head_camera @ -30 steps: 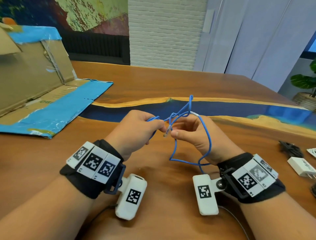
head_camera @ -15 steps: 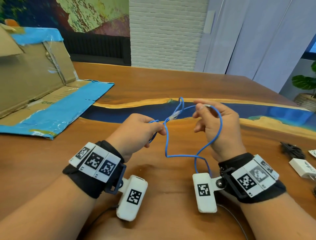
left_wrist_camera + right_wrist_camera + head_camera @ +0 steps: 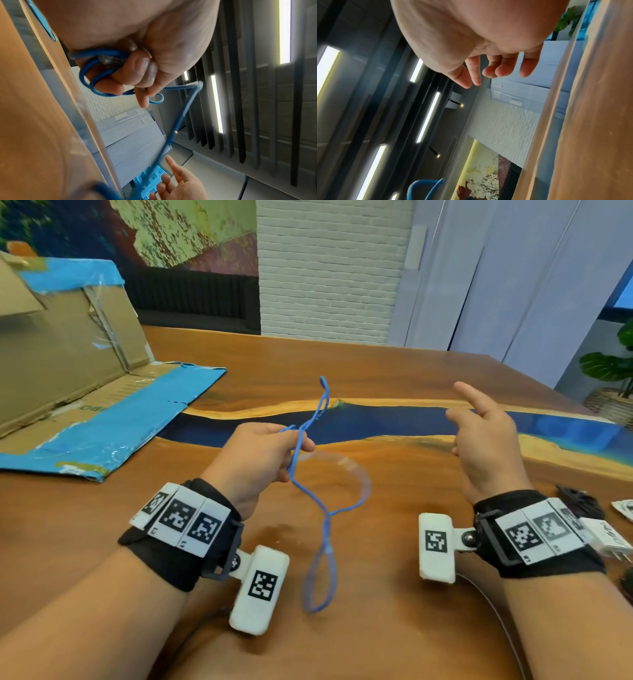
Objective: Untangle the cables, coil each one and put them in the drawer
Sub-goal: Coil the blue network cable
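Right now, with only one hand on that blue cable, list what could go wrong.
1. The left hand alone pinches the blue cable; its long loop dangles above the table and may twist back on itself.
2. The grip bunches several strands and a clear plug against the fingers, so loops could cinch tighter if pulled.
3. The right hand is open and away from the cable, so nothing steadies the free end.

R hand [image 3: 486,440] lets go of the blue cable [image 3: 310,494] & swings off right, fingers spread; cable now hangs from L hand [image 3: 260,453] only.
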